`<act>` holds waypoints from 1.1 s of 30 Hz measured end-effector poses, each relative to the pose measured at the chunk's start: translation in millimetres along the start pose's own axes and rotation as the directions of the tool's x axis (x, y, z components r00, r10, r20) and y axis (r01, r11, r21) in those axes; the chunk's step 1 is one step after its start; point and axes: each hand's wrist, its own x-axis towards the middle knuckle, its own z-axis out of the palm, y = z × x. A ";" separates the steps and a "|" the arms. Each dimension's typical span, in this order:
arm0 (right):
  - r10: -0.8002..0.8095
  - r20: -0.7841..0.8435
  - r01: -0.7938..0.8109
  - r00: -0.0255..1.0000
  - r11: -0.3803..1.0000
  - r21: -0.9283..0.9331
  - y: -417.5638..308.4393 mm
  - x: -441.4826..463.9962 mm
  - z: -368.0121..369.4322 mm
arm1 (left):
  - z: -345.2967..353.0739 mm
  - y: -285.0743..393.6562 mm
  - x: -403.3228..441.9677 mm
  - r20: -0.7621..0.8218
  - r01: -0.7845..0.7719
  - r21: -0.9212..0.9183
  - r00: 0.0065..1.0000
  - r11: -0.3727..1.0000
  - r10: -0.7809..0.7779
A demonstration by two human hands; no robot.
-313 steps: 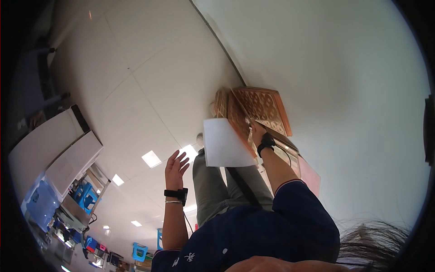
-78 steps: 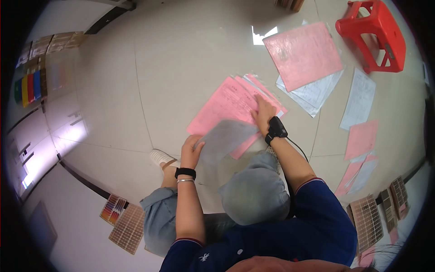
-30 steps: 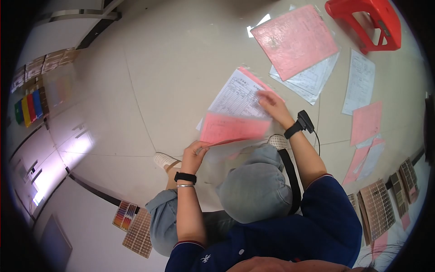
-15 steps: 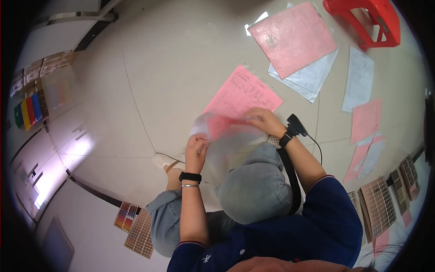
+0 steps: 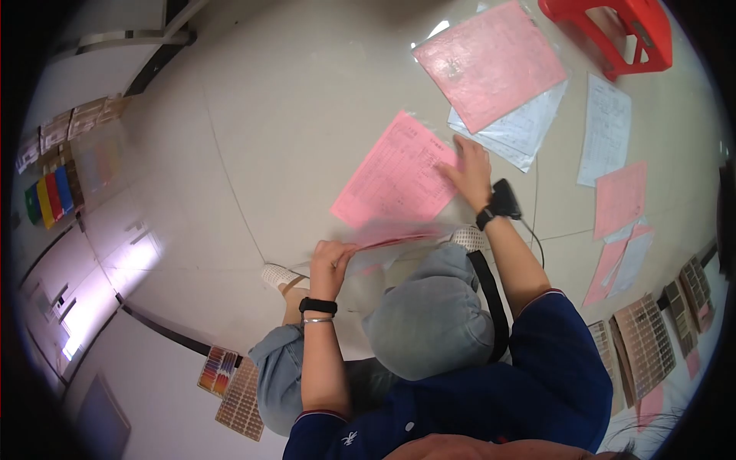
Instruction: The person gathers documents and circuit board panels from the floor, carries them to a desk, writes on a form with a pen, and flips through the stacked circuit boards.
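A pink printed sheet (image 5: 395, 172) lies on the floor in front of my knees. My right hand (image 5: 469, 172) rests at its right edge with the fingers spread. Between the sheet and my knees, my left hand (image 5: 332, 261) pinches the left end of a thin stack of pink and clear sheets (image 5: 399, 234), seen nearly edge-on and partly blurred. Beyond my right hand, a pink plastic-covered sheet (image 5: 491, 65) lies over white printed papers (image 5: 529, 126).
A red stool (image 5: 640, 34) stands at the upper right. Down the right side lie a white form (image 5: 606, 130) and more pink sheets (image 5: 619, 199). Patterned boards lean by the wall at lower right (image 5: 644, 345) and lower left (image 5: 241, 399). Coloured items (image 5: 52, 192) are at far left.
My right hand has let go of the lifted sheets and moved up to the pink sheet's right edge. My left hand keeps the stack, now lower and closer to my knees.
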 end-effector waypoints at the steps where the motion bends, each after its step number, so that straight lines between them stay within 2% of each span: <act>1: 0.130 0.008 -0.124 0.991 0.962 -0.241 -16.1 -0.7 2.7 | 2.2 -0.3 1.2 0.002 -0.011 -0.002 1.000 1.000 0.011; 2: 0.257 -0.021 -0.237 0.966 0.851 -0.468 -23.9 0.5 0.3 | 5.8 -2.0 3.6 -0.020 -0.055 0.006 0.998 0.998 0.056; 3: 0.226 -0.035 -0.215 0.973 0.850 -0.481 -20.1 2.8 -8.1 | 9.5 -2.0 7.1 -0.041 -0.105 0.011 0.994 0.994 0.105; 4: 0.237 0.029 -0.217 0.971 0.927 -0.307 -4.7 -0.3 6.0 | 10.5 2.3 8.2 -0.040 -0.126 0.002 0.991 0.992 0.126; 5: 0.234 0.094 -0.222 0.968 0.967 -0.121 12.6 -6.5 27.0 | 9.3 8.3 5.1 -0.034 0.068 -0.126 0.997 0.990 -0.073; 6: 0.068 0.128 -0.061 0.989 0.997 -0.057 17.4 -12.6 33.7 | 7.3 11.4 1.9 0.003 0.259 -0.244 0.964 0.935 -0.266; 7: -0.106 0.148 0.106 0.983 0.994 0.009 8.3 -13.2 31.3 | 5.5 5.8 4.7 0.038 0.168 -0.141 0.986 0.976 -0.164; 8: -0.144 0.350 0.092 0.926 0.983 0.160 2.5 -13.2 24.8 | 7.5 2.7 5.6 0.041 0.147 -0.143 0.989 0.979 -0.143; 9: -0.206 0.531 0.043 0.822 0.952 0.304 -19.8 -10.8 7.3 | 5.9 7.5 7.8 0.027 0.200 -0.209 0.980 0.957 -0.199; 10: -0.220 0.623 -0.007 0.751 0.940 0.341 -37.3 -12.6 -3.3 | 5.7 10.9 9.2 0.019 0.253 -0.274 0.966 0.928 -0.258; 11: -0.239 0.705 -0.061 0.667 0.926 0.372 -51.7 -15.2 -11.8 | 6.0 11.9 10.2 -0.009 0.257 -0.305 0.962 0.917 -0.273; 12: -0.235 0.700 -0.061 0.674 0.927 0.369 -61.5 -17.0 -18.8 | 5.0 15.3 12.4 -0.005 0.250 -0.305 0.965 0.919 -0.264; 14: -0.375 0.764 -0.167 0.525 0.835 0.524 -74.1 -17.7 -29.9 | -1.6 24.7 16.7 -0.012 0.277 -0.446 0.949 0.851 -0.316; 15: -0.373 0.760 -0.162 0.532 0.837 0.523 -74.3 -16.3 -33.5 | -0.5 12.7 15.0 -0.011 0.270 -0.446 0.952 0.854 -0.306; 17: -0.376 0.764 -0.221 0.524 0.807 0.548 -73.6 -15.0 -40.9 | 2.9 -22.4 7.5 -0.014 0.201 -0.216 0.978 0.956 -0.209; 18: -0.373 0.760 -0.217 0.533 0.808 0.548 -73.6 -13.2 -46.7 | -1.5 -17.2 8.1 -0.011 0.192 -0.215 0.980 0.958 -0.199; 20: -0.301 0.747 -0.211 0.592 0.837 0.504 -71.1 -7.1 -61.8 | -7.8 -4.7 10.9 -0.060 0.213 0.073 0.976 0.974 -0.208; 22: -0.275 0.737 -0.209 0.617 0.846 0.490 -65.3 -8.6 -72.7 | -5.1 1.5 17.8 -0.057 0.162 0.054 0.986 0.985 -0.159; 24: -0.231 0.719 -0.220 0.656 0.852 0.475 -54.4 -16.7 -80.8 | -0.5 12.2 26.8 -0.110 0.039 -0.011 0.993 0.999 -0.040; 26: -0.165 0.481 -0.333 0.861 0.531 0.779 -21.3 -34.4 -86.6 | 4.8 22.9 38.5 -0.048 -0.028 0.042 0.998 0.999 0.030; 27: -0.032 0.425 -0.372 0.904 0.429 0.823 3.4 -46.0 -96.2 | 8.9 29.8 44.5 -0.014 -0.066 0.104 0.998 0.992 0.068; 28: 0.187 0.290 -0.345 0.939 0.509 0.788 32.2 -61.5 -106.8 | 14.1 38.7 51.4 0.027 -0.103 0.093 0.994 0.990 0.101; 29: 0.380 0.123 -0.339 0.917 0.579 0.742 63.2 -82.9 -116.0 | 16.7 48.4 57.6 0.051 -0.070 0.061 0.996 0.996 0.067; 30: 0.503 -0.197 -0.335 0.841 0.771 0.541 98.5 -109.0 -121.8 | 19.5 58.6 63.5 0.071 -0.033 0.037 0.997 0.999 0.031; 31: 0.587 -0.389 -0.459 0.710 0.805 0.376 145.5 -140.6 -128.1 | 24.2 69.2 67.0 0.079 -0.014 0.015 0.997 1.000 0.013; 32: 0.678 -0.456 -0.601 0.577 0.730 0.325 158.2 -168.5 -156.1 | 28.9 80.1 72.1 0.109 -0.034 0.023 0.994 0.999 0.032; 33: 0.686 -0.544 -0.616 0.483 0.708 0.346 183.3 -200.3 -172.5 | 32.0 88.8 75.6 0.115 -0.110 0.013 0.987 0.994 0.108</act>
